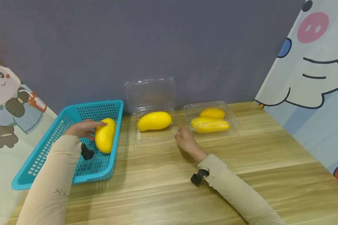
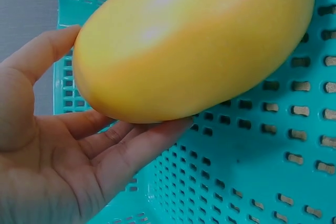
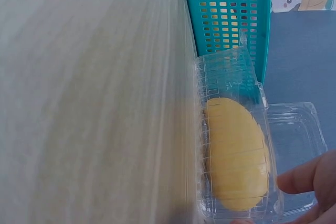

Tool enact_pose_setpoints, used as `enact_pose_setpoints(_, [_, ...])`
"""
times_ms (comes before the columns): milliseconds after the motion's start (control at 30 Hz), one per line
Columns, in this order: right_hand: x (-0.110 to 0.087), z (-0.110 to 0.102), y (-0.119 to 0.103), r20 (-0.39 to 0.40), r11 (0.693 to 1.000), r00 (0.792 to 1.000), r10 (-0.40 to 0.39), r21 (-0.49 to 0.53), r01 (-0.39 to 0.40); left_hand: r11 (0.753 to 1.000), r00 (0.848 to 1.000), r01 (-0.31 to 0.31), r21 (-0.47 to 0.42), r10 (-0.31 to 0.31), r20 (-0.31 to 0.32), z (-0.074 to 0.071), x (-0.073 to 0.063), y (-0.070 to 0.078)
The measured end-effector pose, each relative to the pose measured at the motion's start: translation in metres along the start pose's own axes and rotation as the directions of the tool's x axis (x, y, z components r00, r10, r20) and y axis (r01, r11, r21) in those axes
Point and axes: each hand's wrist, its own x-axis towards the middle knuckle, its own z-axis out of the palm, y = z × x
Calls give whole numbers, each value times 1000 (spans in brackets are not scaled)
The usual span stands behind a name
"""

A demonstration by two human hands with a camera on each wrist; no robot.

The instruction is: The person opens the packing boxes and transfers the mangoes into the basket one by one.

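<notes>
A yellow mango (image 1: 105, 139) is in the right part of a blue plastic basket (image 1: 93, 178). My left hand (image 1: 83, 128) holds it by one end; in the left wrist view the thumb is on one side and the fingers (image 2: 142, 148) reach under it. A clear plastic clamshell box (image 1: 150, 93) stands with its lid raised and one mango (image 1: 155, 121) in its base. At that base's right corner, my right hand (image 1: 187, 142) grips the rim; the right wrist view shows the thumb (image 3: 299, 178) against the edge, other fingers mostly cut off.
Right of the right hand, another clear box (image 1: 190, 109) with its lid down contains two mangoes (image 1: 209, 125). A grey wall (image 1: 214, 53) rises behind the wooden table (image 1: 157, 187). Cartoon-printed panels (image 1: 304, 84) flank both sides.
</notes>
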Motion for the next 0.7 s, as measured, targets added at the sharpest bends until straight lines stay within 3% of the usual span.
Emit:
enact_pose_setpoints(433, [-1,-1,0,-5,1000,1000,-9,-17,9,999,999,-31,15,30,32,-7,-6,6])
enact_pose_setpoints(700, [0,0,-1,2,1000,1000,12,1,-12,997,999,-54,63,54,-3,-13,-13,10])
